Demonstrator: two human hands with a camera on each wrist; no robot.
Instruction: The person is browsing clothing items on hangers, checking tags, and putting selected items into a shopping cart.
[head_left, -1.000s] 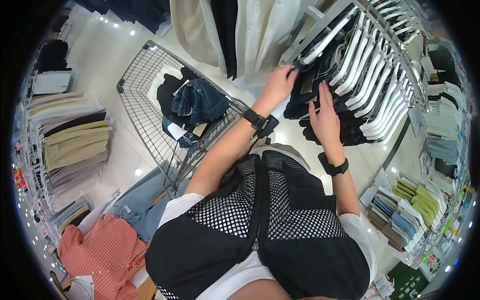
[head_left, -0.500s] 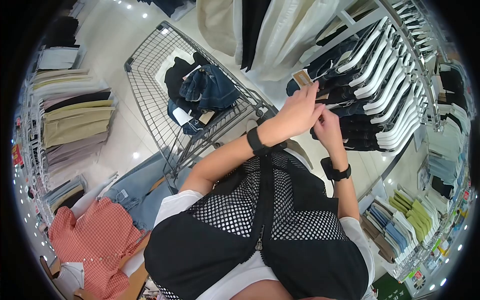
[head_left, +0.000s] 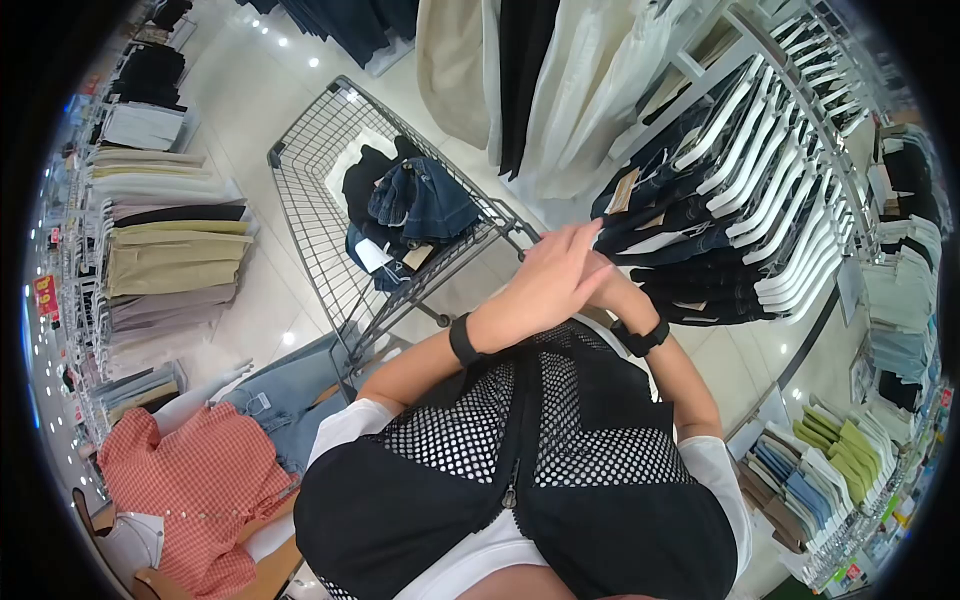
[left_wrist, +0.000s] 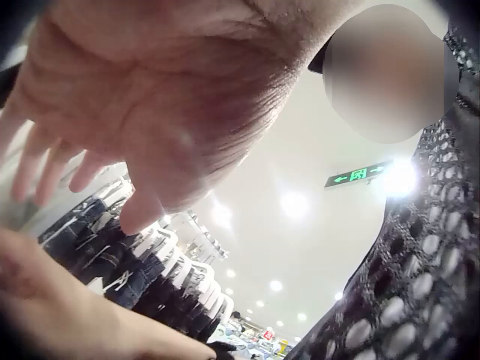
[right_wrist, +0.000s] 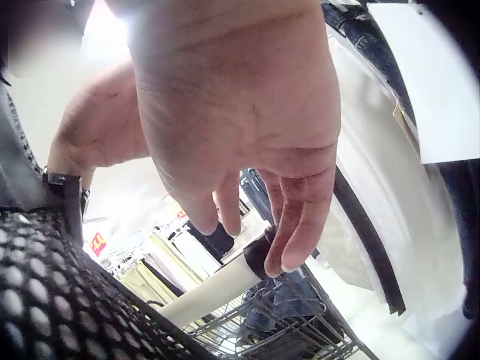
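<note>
My left hand is held in front of my chest with fingers straight, and it holds nothing. In the left wrist view its palm faces the camera with fingers spread. My right hand hangs with loosely curled fingers and holds nothing; in the head view it lies mostly hidden under the left hand, with only its black wristband showing. A rack of dark jeans on white hangers hangs just beyond both hands, apart from them.
A wire shopping cart stands to my left with folded jeans inside; its handle is just below my right hand. Pale trousers hang ahead. Shelves of folded clothes line the left, and more the lower right.
Both hands have drawn back from the jeans rack toward my chest. The garment tag they handled half a second ago is let go, and the left hand now covers the right.
</note>
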